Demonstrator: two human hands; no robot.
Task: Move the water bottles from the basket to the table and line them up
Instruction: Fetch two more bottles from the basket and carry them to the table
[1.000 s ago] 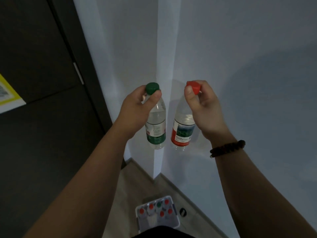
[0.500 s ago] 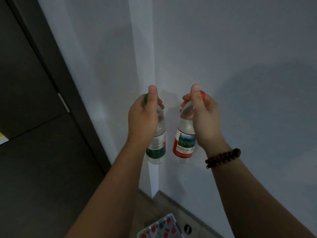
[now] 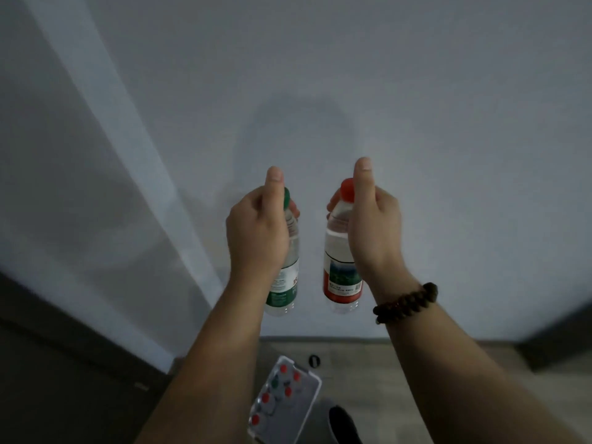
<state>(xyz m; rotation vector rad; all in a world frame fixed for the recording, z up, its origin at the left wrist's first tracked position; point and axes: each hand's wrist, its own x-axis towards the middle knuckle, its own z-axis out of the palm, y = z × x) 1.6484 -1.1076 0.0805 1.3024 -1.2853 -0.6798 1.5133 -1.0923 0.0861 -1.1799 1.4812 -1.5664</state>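
i am holding both forearms out in front of me, side by side and a little apart, backs of the hands toward me. my left hand (image 3: 256, 232) is gripping the green-capped bottle (image 3: 286, 283) by its neck, fingers curled round it, thumb pointing straight up beside the cap. my right hand (image 3: 374, 232) is gripping the red-capped bottle (image 3: 339, 283) the same way, thumb lying upright along the cap, wrist nearly level with the left one.

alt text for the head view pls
A person holds two water bottles by the neck before a pale wall: a green-capped bottle in the left hand, a red-capped bottle in the right hand. A basket on the floor below holds more bottles.
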